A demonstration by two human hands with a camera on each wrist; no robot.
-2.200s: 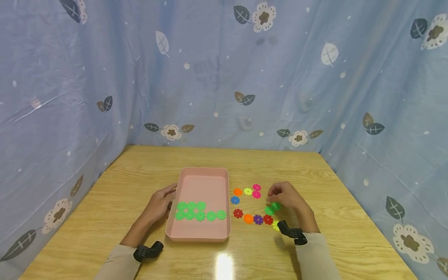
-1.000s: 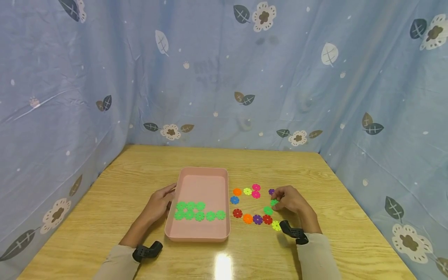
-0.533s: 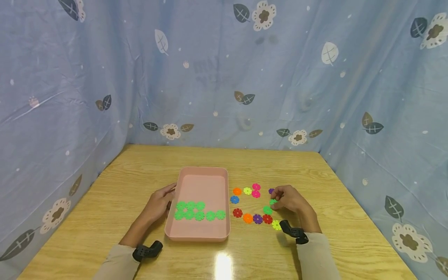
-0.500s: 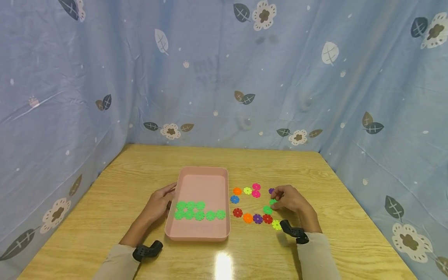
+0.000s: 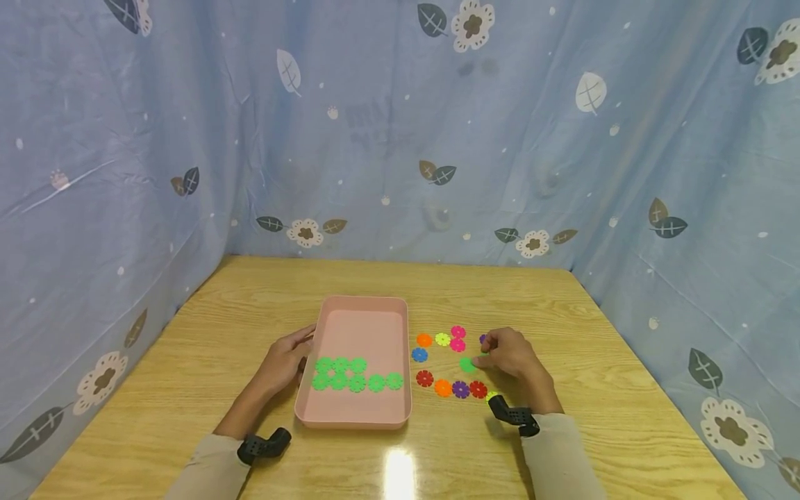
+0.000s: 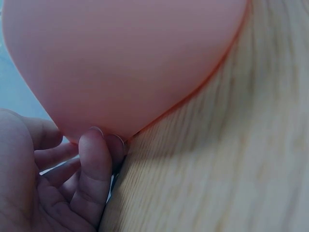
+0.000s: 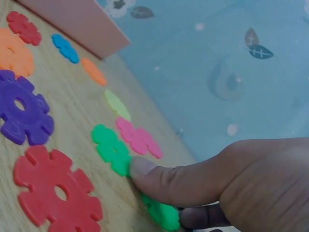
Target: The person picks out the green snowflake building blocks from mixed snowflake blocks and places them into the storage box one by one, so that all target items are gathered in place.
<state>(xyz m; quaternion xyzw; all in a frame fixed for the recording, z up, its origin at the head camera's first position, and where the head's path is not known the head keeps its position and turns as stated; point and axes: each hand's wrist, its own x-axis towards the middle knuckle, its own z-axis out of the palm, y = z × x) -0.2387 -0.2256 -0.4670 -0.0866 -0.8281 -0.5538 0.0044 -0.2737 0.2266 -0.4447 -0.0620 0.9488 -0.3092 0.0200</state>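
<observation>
My left hand [image 5: 282, 362] holds the left side of a pink tray [image 5: 359, 425]; in the left wrist view its curled fingertips [image 6: 95, 150] meet the tray's outer wall. Several green flower-shaped discs lie in rows in the tray's near half. Right of the tray, my right hand [image 5: 509, 353] pinches green flower-shaped discs low over the table. One green disc [image 5: 467, 364] shows at the thumb tip. In the right wrist view a second green disc [image 7: 163, 212] sits behind the thumb, by the fingers, partly hidden.
Below the right hand runs a row with a red disc [image 5: 425, 378], an orange disc, a purple disc [image 5: 460, 389], another red disc and a partly covered yellow one. Above lie a blue disc [image 5: 419, 355], an orange disc, a yellow disc and two pink discs [image 5: 458, 344]. A patterned curtain surrounds the table.
My right hand came down onto the two green discs, then shifted left and slightly away from me with them. The left hand and the tray have stayed in place.
</observation>
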